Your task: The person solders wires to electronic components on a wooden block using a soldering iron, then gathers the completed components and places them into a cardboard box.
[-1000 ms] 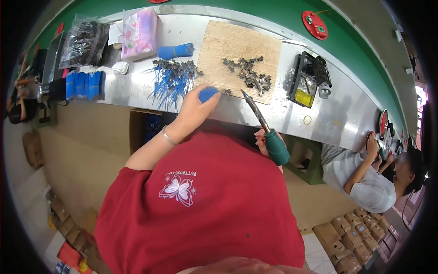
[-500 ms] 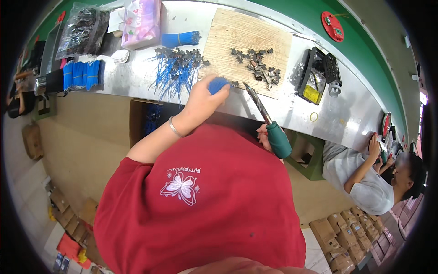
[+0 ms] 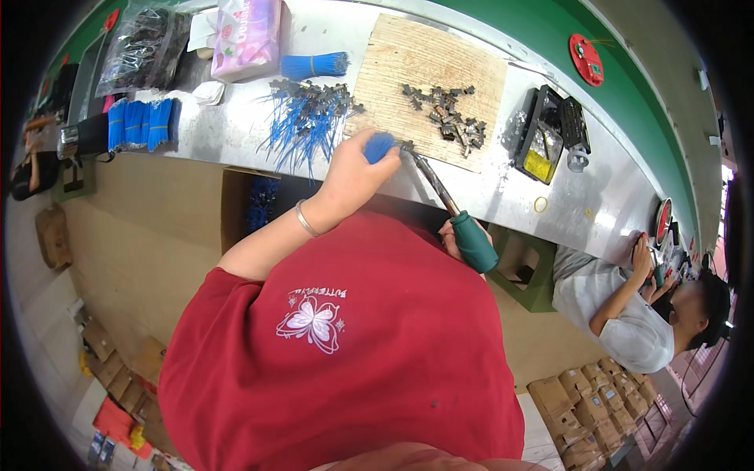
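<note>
My left hand (image 3: 351,174) is closed around a bundle of blue wires (image 3: 378,147), cut ends facing up. Just beyond its fingertips, at the near edge of a wooden board (image 3: 385,63), sits a small black component (image 3: 407,146). My right hand (image 3: 450,239), partly hidden behind the green handle, grips a soldering iron (image 3: 476,243). The iron slants up and left, its tip at or very near that component; whether they touch I cannot tell. More small black components (image 3: 452,118) lie in a loose cluster on the board. Left of it is a pile of components with blue wires attached (image 3: 306,114).
Banded blue wire bundles (image 3: 314,65) lie behind the pile and at the far left, near a pink tissue pack (image 3: 245,43) and a plastic bag (image 3: 145,49). A black tray with a yellow sponge (image 3: 538,163) stands right. Another person (image 3: 620,306) sits farther right.
The soldering iron's tip has moved left and slightly down, up to the small component by my left fingertips. My left hand stays closed on the wires, shifted slightly right.
</note>
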Tool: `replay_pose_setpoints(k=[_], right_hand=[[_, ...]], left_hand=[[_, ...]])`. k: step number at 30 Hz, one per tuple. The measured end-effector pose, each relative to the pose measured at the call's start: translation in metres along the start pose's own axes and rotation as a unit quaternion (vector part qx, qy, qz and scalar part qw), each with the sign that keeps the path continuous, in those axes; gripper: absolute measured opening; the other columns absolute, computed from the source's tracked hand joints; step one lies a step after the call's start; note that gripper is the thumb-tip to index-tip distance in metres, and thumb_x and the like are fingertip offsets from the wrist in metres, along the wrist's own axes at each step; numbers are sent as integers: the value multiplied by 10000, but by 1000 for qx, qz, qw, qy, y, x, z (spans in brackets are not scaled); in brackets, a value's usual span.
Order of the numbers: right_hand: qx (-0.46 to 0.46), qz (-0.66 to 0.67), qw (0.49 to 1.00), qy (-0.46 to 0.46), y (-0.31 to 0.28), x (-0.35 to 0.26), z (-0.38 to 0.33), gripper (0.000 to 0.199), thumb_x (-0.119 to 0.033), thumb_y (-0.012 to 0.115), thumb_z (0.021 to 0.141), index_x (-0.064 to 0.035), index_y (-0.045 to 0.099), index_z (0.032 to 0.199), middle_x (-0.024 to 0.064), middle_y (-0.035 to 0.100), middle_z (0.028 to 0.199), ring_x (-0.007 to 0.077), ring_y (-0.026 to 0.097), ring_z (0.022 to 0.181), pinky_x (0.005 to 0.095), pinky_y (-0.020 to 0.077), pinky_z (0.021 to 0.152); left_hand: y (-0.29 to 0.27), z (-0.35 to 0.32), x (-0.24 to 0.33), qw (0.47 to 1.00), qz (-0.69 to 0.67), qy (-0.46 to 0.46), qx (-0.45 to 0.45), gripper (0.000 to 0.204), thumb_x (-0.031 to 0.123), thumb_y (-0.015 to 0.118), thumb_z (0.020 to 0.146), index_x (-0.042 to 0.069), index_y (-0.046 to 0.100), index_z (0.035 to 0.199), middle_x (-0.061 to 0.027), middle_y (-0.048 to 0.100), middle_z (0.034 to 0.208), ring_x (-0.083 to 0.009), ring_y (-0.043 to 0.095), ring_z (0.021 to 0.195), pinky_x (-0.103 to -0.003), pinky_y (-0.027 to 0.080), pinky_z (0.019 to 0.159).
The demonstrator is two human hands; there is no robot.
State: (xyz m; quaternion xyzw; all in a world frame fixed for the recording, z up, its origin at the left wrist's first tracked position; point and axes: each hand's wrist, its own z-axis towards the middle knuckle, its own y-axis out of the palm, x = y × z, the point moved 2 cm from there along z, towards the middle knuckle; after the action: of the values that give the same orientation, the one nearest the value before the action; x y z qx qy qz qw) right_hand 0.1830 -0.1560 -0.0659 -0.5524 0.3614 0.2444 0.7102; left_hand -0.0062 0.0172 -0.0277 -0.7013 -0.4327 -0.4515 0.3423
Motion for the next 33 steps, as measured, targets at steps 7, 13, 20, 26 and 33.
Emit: replay_pose_setpoints(k=[7, 13, 20, 26, 33], right_hand=[[-3, -26, 999, -35, -4, -7, 7, 133, 12, 677, 687, -77, 669, 785, 77, 646, 742, 220, 650, 643, 295, 533, 610], [-38, -13, 999, 17, -4, -8, 7, 117, 15, 681, 704, -72, 663, 779, 74, 647, 740, 219, 649, 640, 290, 529, 610], [-18, -36, 998, -42, -7, -9, 10, 120, 14, 676, 710, -68, 662, 797, 71, 646, 743, 215, 648, 643, 285, 532, 619], [-22, -1, 1000, -11, -5, -6, 7, 104, 13, 662, 719, -74, 665, 777, 67, 649, 763, 208, 652, 668, 283, 536, 642], [-21, 3, 1000, 1, -3, -2, 4, 114, -1, 674, 704, -93, 672, 771, 64, 655, 781, 218, 656, 688, 291, 539, 655]], left_hand=[[0, 2, -2, 997, 42, 54, 22, 147, 126, 672, 847, 10, 590, 808, 3, 574, 603, -46, 517, 537, -230, 404, 488], [0, 2, -2, 997, 54, 56, 27, 161, 134, 675, 843, 7, 587, 798, -1, 574, 593, -48, 516, 533, -235, 402, 484], [-1, 0, -2, 996, 47, 77, 28, 170, 142, 672, 853, 5, 585, 805, -10, 568, 595, -56, 510, 531, -248, 396, 478], [-1, -1, 0, 992, 73, 95, 34, 174, 136, 668, 855, -1, 577, 798, -20, 565, 590, -60, 501, 531, -261, 397, 481], [-1, -1, -1, 994, 70, 79, 28, 172, 133, 667, 856, -5, 580, 802, -21, 570, 598, -58, 505, 542, -260, 403, 490]])
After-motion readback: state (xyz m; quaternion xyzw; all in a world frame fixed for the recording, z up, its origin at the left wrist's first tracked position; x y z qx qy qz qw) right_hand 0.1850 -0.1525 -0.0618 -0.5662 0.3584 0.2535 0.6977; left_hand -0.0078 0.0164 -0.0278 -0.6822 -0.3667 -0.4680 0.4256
